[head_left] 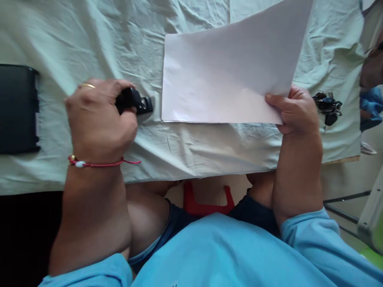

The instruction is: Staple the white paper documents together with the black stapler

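My left hand is closed around a black stapler, whose front end points right toward the paper. A short gap separates that end from the left edge of a stack of white paper sheets. Between thumb and fingers, my right hand grips the stack near its lower right corner. The right side of the paper is lifted and bends upward, while its left side lies on or close to the cloth. How many sheets there are I cannot tell.
A wrinkled pale green cloth covers the table. At the left edge lies a black case-like object. A bunch of keys rests right of my right hand. Below the table edge stands a red stool.
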Demonstrator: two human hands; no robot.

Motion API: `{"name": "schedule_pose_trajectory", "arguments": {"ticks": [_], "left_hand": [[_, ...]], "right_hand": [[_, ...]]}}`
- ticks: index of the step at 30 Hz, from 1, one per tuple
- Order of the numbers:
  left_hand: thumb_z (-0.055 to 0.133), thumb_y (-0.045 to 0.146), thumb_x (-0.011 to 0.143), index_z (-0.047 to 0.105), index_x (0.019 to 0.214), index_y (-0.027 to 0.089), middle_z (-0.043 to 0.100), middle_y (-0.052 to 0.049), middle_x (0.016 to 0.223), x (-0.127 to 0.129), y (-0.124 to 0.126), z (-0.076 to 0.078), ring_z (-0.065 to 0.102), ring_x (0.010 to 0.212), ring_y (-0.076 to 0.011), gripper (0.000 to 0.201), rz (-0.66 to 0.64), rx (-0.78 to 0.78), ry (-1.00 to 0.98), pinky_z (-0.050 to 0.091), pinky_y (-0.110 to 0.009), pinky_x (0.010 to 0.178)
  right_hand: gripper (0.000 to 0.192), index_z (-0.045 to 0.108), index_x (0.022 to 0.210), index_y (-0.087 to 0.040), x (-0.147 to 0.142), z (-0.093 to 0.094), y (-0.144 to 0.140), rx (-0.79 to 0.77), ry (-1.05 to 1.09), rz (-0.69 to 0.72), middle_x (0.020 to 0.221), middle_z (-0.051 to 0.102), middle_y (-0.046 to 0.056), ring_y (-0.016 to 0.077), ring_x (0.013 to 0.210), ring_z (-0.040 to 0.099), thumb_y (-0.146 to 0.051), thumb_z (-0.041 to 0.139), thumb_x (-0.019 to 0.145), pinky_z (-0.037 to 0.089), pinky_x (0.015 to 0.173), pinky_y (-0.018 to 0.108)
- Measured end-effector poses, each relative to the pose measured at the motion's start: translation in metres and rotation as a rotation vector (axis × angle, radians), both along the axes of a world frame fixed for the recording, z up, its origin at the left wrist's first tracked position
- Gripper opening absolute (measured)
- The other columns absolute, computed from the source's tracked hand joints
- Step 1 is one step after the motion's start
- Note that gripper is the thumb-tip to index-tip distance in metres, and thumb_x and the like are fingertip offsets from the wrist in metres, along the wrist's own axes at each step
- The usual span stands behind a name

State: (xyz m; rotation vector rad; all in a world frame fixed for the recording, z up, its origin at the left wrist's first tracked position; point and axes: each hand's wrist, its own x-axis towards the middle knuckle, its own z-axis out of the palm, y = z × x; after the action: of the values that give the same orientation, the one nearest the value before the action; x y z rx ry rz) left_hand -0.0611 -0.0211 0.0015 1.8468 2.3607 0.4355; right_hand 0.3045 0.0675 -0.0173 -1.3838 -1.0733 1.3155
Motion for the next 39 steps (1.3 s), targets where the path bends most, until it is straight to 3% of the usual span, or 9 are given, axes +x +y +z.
{"name": "schedule_pose_trajectory", "arguments": {"ticks": [5, 10, 13, 16, 19, 21, 25, 34, 39], "left_hand": [[0.067, 0.020, 0.079, 0.075, 0.141, 0.017, 0.072, -0.014, 0.147, 0.012, -0.002, -0.004, 0.063, 0.146, -0.0357, 0.063, -0.038, 0.209, -0.130, 0.052, -0.056, 0.126], [0.061, 0.025, 0.096, 0.064, 0.133, 0.023, 0.069, -0.011, 0.139, 0.051, -0.014, 0.000, 0.074, 0.121, -0.0225, 0.037, 0.038, 0.411, -0.449, 0.066, -0.037, 0.096], [0.064, 0.034, 0.101, 0.060, 0.126, 0.021, 0.071, -0.012, 0.132, 0.069, -0.015, -0.008, 0.074, 0.119, -0.0227, 0.029, 0.015, 0.449, -0.732, 0.063, -0.039, 0.106], [0.077, 0.049, 0.097, 0.061, 0.132, 0.025, 0.072, -0.010, 0.136, 0.075, -0.013, -0.018, 0.069, 0.135, -0.0263, 0.045, -0.006, 0.494, -0.982, 0.058, -0.037, 0.113], [0.089, 0.050, 0.088, 0.070, 0.126, 0.025, 0.078, -0.008, 0.126, 0.072, -0.012, -0.021, 0.070, 0.134, -0.0294, 0.049, -0.040, 0.373, -1.207, 0.059, -0.037, 0.110], [0.092, 0.049, 0.084, 0.077, 0.109, 0.022, 0.082, -0.008, 0.107, 0.068, -0.011, -0.018, 0.077, 0.113, -0.0283, 0.039, -0.031, 0.226, -1.312, 0.062, -0.037, 0.098], [0.094, 0.042, 0.077, 0.079, 0.083, 0.021, 0.080, -0.004, 0.081, 0.058, -0.008, -0.011, 0.069, 0.075, -0.0206, 0.026, 0.034, 0.050, -1.196, 0.055, -0.032, 0.069], [0.094, 0.044, 0.078, 0.079, 0.089, 0.019, 0.083, -0.004, 0.089, 0.057, -0.004, -0.017, 0.070, 0.082, -0.0191, 0.031, 0.052, 0.003, -1.211, 0.055, -0.030, 0.074], [0.099, 0.019, 0.063, 0.072, 0.092, 0.022, 0.077, 0.005, 0.077, 0.055, -0.002, -0.010, 0.062, 0.066, -0.0119, 0.039, 0.036, -0.113, -1.378, 0.051, -0.024, 0.060]], "right_hand": [[0.032, 0.078, 0.084, -0.020, 0.009, 0.008, 0.001, -0.008, -0.035, -0.019, 0.096, 0.077, 0.007, 0.0204, 0.086, 0.072, -0.021, 0.093, 0.055, 0.066, 0.084, 0.040], [0.041, 0.082, 0.081, -0.019, 0.024, 0.018, 0.002, -0.006, -0.041, -0.084, 0.091, 0.077, 0.008, 0.0199, 0.077, 0.070, -0.023, 0.098, 0.044, 0.062, 0.070, 0.036], [0.044, 0.082, 0.079, -0.018, 0.028, 0.023, 0.001, 0.022, -0.024, -0.094, 0.090, 0.077, 0.007, 0.0174, 0.072, 0.069, -0.027, 0.102, 0.041, 0.062, 0.069, 0.035], [0.044, 0.082, 0.081, -0.018, 0.030, 0.025, -0.002, 0.047, 0.002, -0.081, 0.090, 0.078, 0.004, 0.0143, 0.067, 0.066, -0.029, 0.104, 0.043, 0.064, 0.073, 0.035], [0.039, 0.083, 0.082, -0.018, 0.030, 0.026, -0.004, 0.063, -0.012, -0.062, 0.090, 0.078, 0.003, 0.0131, 0.066, 0.066, -0.028, 0.101, 0.049, 0.063, 0.068, 0.031], [0.034, 0.083, 0.081, -0.018, 0.030, 0.026, -0.006, 0.014, -0.060, -0.033, 0.088, 0.078, 0.003, 0.0134, 0.068, 0.067, -0.027, 0.100, 0.054, 0.061, 0.066, 0.028], [0.042, 0.086, 0.100, -0.018, 0.031, 0.022, -0.006, -0.084, -0.093, 0.102, 0.101, 0.080, 0.004, 0.0172, 0.086, 0.075, -0.025, 0.098, 0.060, 0.067, 0.082, 0.030], [0.038, 0.080, 0.096, -0.018, 0.030, 0.004, 0.004, -0.047, -0.198, 0.044, 0.086, 0.075, 0.003, 0.0169, 0.077, 0.070, -0.029, 0.089, 0.061, 0.064, 0.078, 0.033], [0.025, 0.080, 0.094, -0.014, 0.034, -0.002, 0.010, 0.051, -0.293, -0.082, 0.089, 0.076, 0.004, 0.0114, 0.071, 0.065, -0.015, 0.075, 0.069, 0.053, 0.064, 0.023]]}}
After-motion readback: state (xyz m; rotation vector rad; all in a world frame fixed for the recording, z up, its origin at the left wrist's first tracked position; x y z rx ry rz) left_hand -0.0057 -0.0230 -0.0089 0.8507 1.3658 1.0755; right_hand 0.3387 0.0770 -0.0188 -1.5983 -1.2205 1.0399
